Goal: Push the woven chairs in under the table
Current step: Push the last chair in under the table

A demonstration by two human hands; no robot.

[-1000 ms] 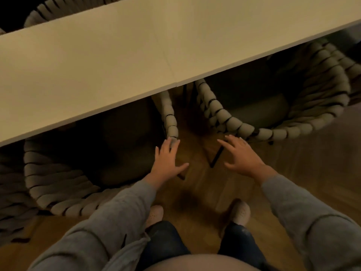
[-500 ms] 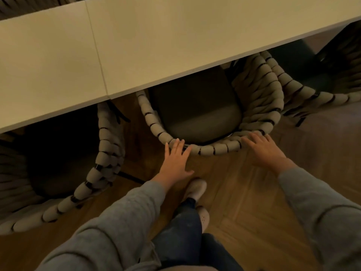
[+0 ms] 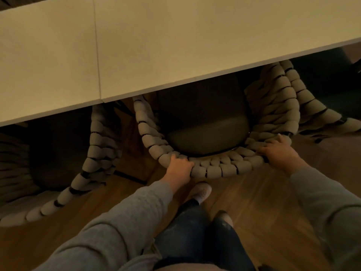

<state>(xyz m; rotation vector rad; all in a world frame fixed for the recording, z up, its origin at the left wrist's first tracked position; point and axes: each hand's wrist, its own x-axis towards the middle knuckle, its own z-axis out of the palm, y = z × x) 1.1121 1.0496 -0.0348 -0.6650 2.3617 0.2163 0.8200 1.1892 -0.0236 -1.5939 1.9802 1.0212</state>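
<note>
Dim room, warm wood floor underfoot, and the long pale counter fills the far half of my view. The middle woven chair sits partly beneath it, its curved back toward me. My left hand curls closed over the back's rim and my right hand lies flatter on it, spaced apart so I can push it straight. Another woven chair stands left.
</note>
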